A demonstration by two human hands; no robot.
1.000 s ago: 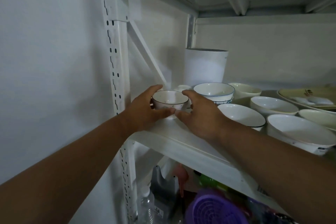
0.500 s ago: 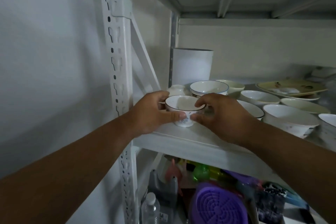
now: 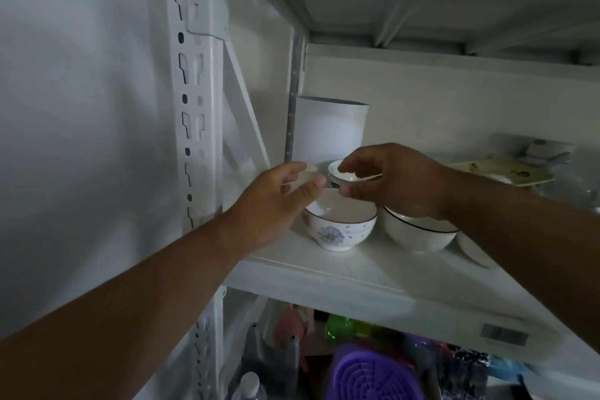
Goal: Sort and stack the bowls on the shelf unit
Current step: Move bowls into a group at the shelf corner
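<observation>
A small white bowl with a blue flower [image 3: 341, 226] stands upright on the white shelf [image 3: 373, 286], near its front left. My left hand [image 3: 276, 201] hovers just left of and above that bowl's rim, fingers spread and relaxed, holding nothing. My right hand [image 3: 399, 182] reaches over the flower bowl and pinches the rim of a rear white bowl [image 3: 349, 174], thumb under and fingers on top. A black-rimmed white bowl [image 3: 418, 235] stands right of the flower bowl, partly under my right wrist.
A tall white cylinder [image 3: 331, 130] stands at the back left by the upright post [image 3: 194, 107]. Another white bowl [image 3: 474, 252] and a yellowish plate [image 3: 506, 172] lie further right. A purple strainer [image 3: 367, 373] and bottles fill the shelf below.
Both hands held the flower bowl and brought it forward; it now stands on the shelf alone. My left hand has let go, and my right hand has moved back onto the rear bowl's rim.
</observation>
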